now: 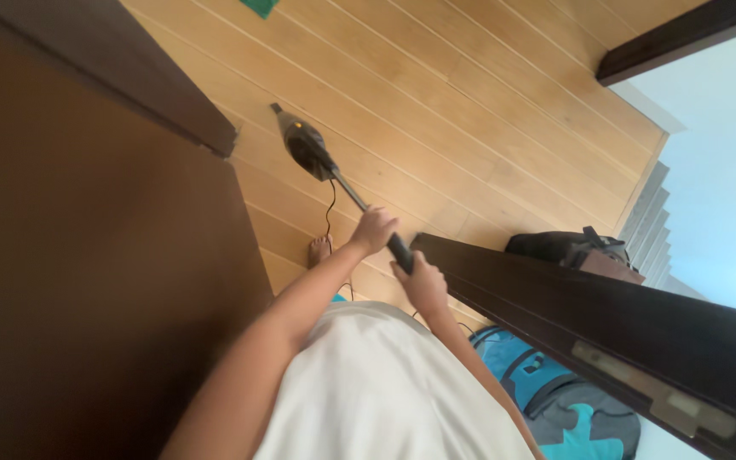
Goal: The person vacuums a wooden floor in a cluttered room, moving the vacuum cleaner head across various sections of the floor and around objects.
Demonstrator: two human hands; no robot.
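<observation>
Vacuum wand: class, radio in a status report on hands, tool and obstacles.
Both hands on vacuum wand: left hand higher, right hand on grip. Vacuum body low over wooden floor. Dark door close at right; cord hanging near bare foot.

vacuum point(308, 149) — on floor point(470, 111), ahead of both hands | door point(87, 255) left | backpack point(572, 409) — right, behind panel point(606, 324)

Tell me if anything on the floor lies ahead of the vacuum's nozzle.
Nothing visible does. Both hands, left and right, grip the vacuum; bare wood floor lies ahead of its nozzle. The cord trails back toward a foot, and the door stands alongside.
</observation>
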